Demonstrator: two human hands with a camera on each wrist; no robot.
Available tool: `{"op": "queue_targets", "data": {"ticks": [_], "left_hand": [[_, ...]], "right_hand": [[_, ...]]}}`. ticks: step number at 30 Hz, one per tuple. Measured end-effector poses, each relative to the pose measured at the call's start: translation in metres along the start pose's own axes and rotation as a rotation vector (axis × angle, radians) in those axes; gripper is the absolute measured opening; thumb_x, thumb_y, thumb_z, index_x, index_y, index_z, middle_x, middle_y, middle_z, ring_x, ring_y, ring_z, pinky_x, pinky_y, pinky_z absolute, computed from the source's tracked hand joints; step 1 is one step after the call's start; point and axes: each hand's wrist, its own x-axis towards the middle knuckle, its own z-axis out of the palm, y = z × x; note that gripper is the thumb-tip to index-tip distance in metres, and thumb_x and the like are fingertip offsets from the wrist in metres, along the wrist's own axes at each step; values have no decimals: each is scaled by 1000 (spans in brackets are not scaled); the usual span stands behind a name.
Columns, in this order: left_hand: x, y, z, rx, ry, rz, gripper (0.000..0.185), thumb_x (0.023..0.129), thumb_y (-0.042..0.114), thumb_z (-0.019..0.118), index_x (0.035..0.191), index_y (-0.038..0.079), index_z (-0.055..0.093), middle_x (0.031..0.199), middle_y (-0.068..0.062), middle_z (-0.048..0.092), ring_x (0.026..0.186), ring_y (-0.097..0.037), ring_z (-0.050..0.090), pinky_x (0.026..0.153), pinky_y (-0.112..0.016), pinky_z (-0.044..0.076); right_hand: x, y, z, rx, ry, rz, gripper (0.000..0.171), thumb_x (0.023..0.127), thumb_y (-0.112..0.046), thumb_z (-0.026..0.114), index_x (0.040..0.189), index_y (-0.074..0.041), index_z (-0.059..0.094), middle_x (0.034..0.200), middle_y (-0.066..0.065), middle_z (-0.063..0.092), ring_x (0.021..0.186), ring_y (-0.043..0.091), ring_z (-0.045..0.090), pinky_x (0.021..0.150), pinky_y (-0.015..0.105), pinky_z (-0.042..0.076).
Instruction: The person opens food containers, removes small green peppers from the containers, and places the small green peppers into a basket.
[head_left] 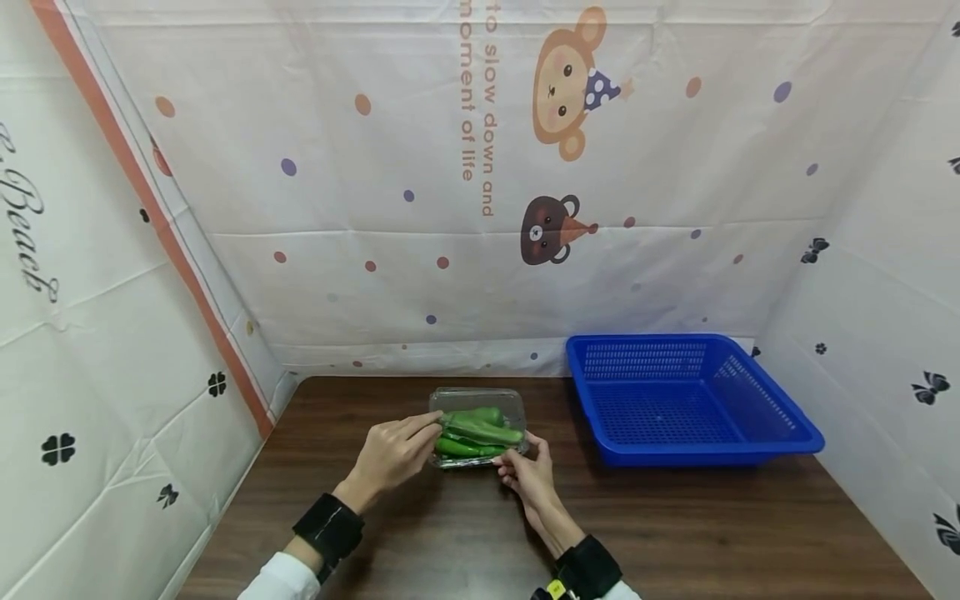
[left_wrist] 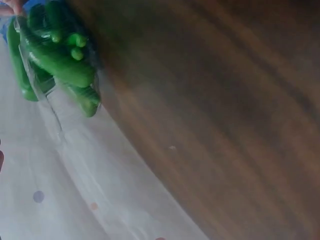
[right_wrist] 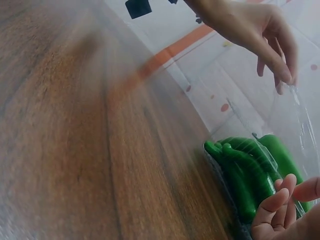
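Several long green peppers (head_left: 480, 429) lie in a clear plastic box (head_left: 513, 407) on the table, ahead of me. Its thin clear lid (right_wrist: 306, 135) stands partly raised over the peppers. At the box's left side, the thumb and fingers of my left hand (head_left: 397, 450) pinch the lid's edge. My right hand (head_left: 531, 477) holds the clear plastic at the near right corner, with thumb and fingertips together in the right wrist view. The left wrist view catches the peppers (left_wrist: 65, 65) through the plastic, while most of the left hand is out of that frame.
A blue plastic basket (head_left: 697, 454) with slotted walls stands right of the box, near the back of the dark wooden table (head_left: 675, 533). Printed white cloths (head_left: 360, 183) hang behind and on both sides.
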Motion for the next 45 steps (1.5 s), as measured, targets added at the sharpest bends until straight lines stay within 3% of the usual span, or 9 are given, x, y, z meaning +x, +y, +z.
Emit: {"op": "queue_targets", "data": {"ticks": [6, 11, 15, 20, 22, 25, 29, 39, 45], "left_hand": [[-17, 7, 7, 37, -44, -113, 14, 95, 24, 68, 90, 13, 76, 103, -6, 77, 77, -16, 75, 57, -28, 62], [-29, 13, 9, 50, -120, -242, 21, 88, 28, 76, 101, 11, 72, 104, -6, 75, 78, -17, 73, 52, -27, 58], [-31, 19, 5, -62, -303, -490, 49, 90, 41, 76, 125, 8, 67, 117, -9, 73, 72, -18, 70, 44, -22, 47], [-21, 27, -2, -277, -497, -833, 73, 88, 43, 79, 145, 8, 53, 126, -14, 70, 88, -25, 72, 57, -32, 55], [-16, 28, -2, -382, -491, -936, 69, 88, 31, 80, 145, 4, 52, 122, -15, 71, 92, -26, 73, 65, -36, 60], [-9, 29, -2, -594, -461, -1119, 67, 88, 16, 79, 145, -3, 49, 116, -17, 72, 81, -21, 73, 64, -34, 61], [-5, 31, -1, -824, -430, -1325, 70, 90, 12, 76, 147, -9, 42, 125, -26, 66, 84, -28, 75, 66, -36, 65], [-6, 37, 2, -1105, -366, -1529, 63, 102, 11, 63, 154, -8, 34, 137, -32, 52, 110, -40, 69, 81, -38, 66], [-8, 40, 6, -1190, -264, -1671, 64, 100, 10, 64, 155, -6, 34, 134, -30, 55, 111, -38, 68, 82, -37, 66]], "right_hand": [[1, 2, 1, -1, -2, -7, 69, 94, -2, 56, 152, -4, 19, 78, 0, 73, 65, 7, 62, 59, 17, 51], [1, 3, 1, -10, -7, -10, 70, 95, -3, 56, 154, -4, 16, 83, 2, 75, 67, 8, 62, 60, 18, 51], [1, 3, 2, -17, -10, -17, 72, 96, -4, 56, 155, -4, 14, 84, 3, 75, 69, 8, 62, 60, 19, 51], [1, 3, 2, -14, -12, -20, 74, 94, -3, 57, 155, -4, 15, 83, 3, 75, 67, 8, 61, 59, 18, 50], [0, 3, 2, -16, -12, -17, 73, 94, -2, 57, 155, -4, 15, 82, 2, 75, 67, 7, 61, 59, 18, 50], [-2, 2, 2, -18, -10, -12, 72, 95, -3, 57, 155, -5, 16, 82, 2, 74, 67, 7, 61, 59, 18, 50], [-1, 2, 1, -16, -15, -16, 73, 95, -3, 57, 155, -4, 15, 83, 2, 75, 68, 8, 62, 60, 18, 50], [2, 1, 1, -47, -14, -31, 72, 96, -4, 56, 155, -3, 14, 85, 2, 74, 69, 8, 61, 59, 18, 50], [0, 0, 0, -206, 10, -83, 69, 97, -7, 62, 150, -3, 18, 81, 6, 71, 63, 9, 62, 54, 19, 52]]}}
